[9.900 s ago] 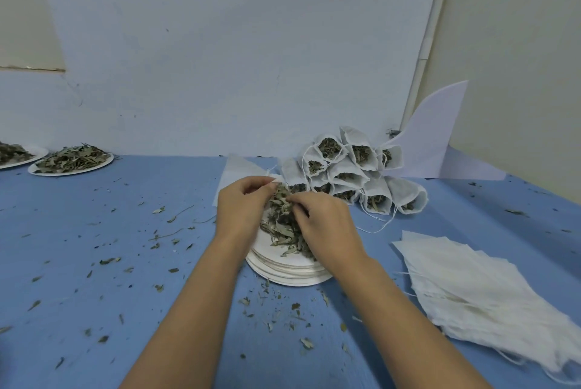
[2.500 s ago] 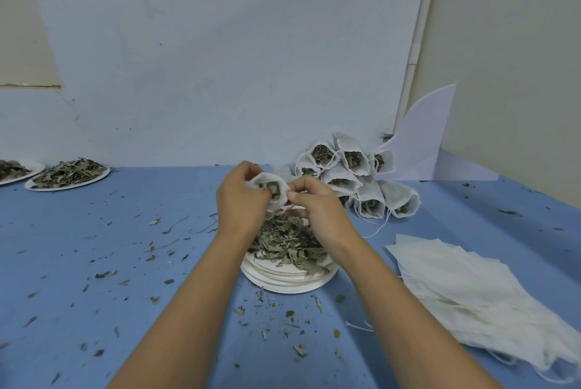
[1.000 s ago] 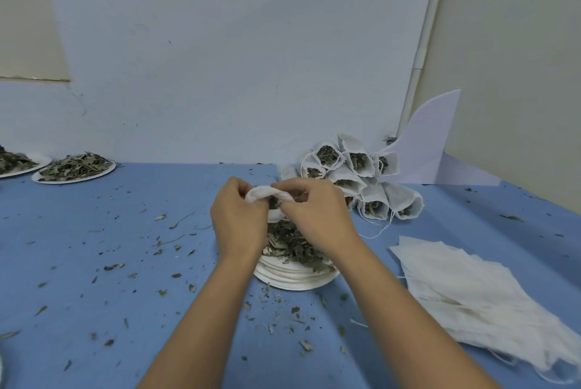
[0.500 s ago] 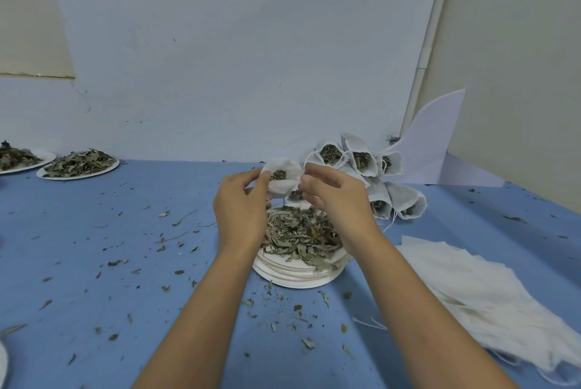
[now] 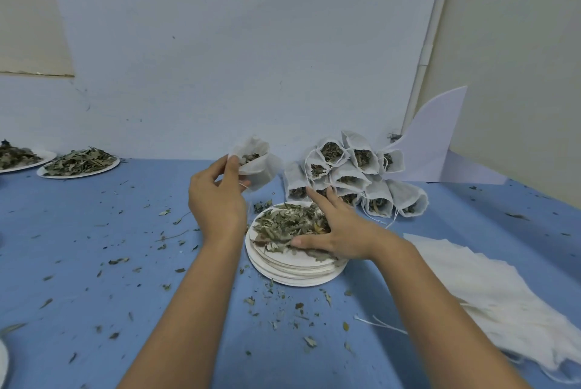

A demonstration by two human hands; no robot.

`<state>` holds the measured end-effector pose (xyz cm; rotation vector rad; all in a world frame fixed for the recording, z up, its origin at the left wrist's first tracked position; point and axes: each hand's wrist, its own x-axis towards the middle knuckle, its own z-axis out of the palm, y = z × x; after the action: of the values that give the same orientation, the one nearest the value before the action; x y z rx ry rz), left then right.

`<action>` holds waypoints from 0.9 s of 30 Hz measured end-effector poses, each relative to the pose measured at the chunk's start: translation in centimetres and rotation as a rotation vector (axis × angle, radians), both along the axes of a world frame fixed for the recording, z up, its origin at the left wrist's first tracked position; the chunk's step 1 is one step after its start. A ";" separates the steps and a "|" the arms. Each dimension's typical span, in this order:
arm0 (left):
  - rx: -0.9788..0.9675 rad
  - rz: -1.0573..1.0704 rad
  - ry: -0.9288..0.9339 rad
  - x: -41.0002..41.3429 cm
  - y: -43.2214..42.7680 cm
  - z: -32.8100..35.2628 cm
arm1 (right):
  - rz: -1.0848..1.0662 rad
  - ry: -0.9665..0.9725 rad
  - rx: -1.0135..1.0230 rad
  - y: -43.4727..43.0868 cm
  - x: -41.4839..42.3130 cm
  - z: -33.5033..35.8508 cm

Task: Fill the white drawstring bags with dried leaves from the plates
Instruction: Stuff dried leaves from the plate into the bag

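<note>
My left hand [image 5: 217, 200] pinches a white drawstring bag [image 5: 256, 162] by its open rim, thumb and fingers pressed together on the cloth, and holds it up in the air behind and left of the stack of paper plates [image 5: 295, 266]. Dried leaves show inside the bag's mouth. My right hand [image 5: 333, 231] lies spread, palm down, on the heap of dried leaves [image 5: 283, 225] that covers the top plate; the thumb points left along the near side of the heap and the index finger reaches toward the far rim. It grips nothing that I can see.

Just behind the plates, to the right, a pile of filled bags [image 5: 355, 178] lies with the open mouths facing me, leaves showing in them. Right of the plates, near my right forearm, lies a loose heap of empty white bags [image 5: 490, 294]. A white string [image 5: 377, 324] lies on the blue table [image 5: 94, 247] between that heap and the plates. Leaf crumbs [image 5: 276, 310] are scattered over the table around the plates. Far to the left of the plates, by the wall, stand two more plates of leaves [image 5: 78, 162].
</note>
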<state>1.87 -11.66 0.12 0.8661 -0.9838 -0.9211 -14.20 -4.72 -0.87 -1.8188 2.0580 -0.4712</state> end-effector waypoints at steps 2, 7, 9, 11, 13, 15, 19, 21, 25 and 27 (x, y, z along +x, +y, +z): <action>0.019 -0.001 0.020 0.1 -0.1 -0.1 | -0.005 -0.091 -0.075 -0.3 0.0 -0.4; 0.036 0.003 0.032 0.4 -0.5 -0.2 | -0.030 -0.023 -0.073 -0.8 0.6 -0.7; 0.035 0.013 0.029 0.5 -0.5 -0.3 | -0.078 0.054 -0.094 -1.0 1.3 -0.4; 0.041 0.030 0.035 0.7 -0.6 -0.3 | -0.142 0.214 -0.171 -1.5 2.6 -0.2; 0.045 0.048 0.045 0.8 -0.6 -0.4 | -0.134 0.404 -0.204 -2.3 4.4 -0.4; 0.041 0.063 0.049 1.0 -0.6 -0.4 | -0.083 0.518 -0.142 -3.2 5.9 -0.6; 0.037 0.074 0.074 1.1 -0.7 -0.5 | -0.100 0.580 -0.050 -4.1 6.0 -0.2; 0.036 0.078 0.075 1.1 -0.8 -0.6 | -0.111 0.556 -0.030 -3.9 5.4 -0.1; 0.042 0.080 0.065 0.9 -0.7 -0.7 | -0.120 0.493 0.010 -3.6 4.5 -0.2; 0.043 0.087 0.058 0.9 -0.8 -0.8 | -0.087 0.481 -0.021 -3.7 4.6 -0.1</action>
<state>2.81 -12.42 -0.67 0.9069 -0.8722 -0.8913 -9.56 -8.40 -0.95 -2.0100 2.4538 -0.0761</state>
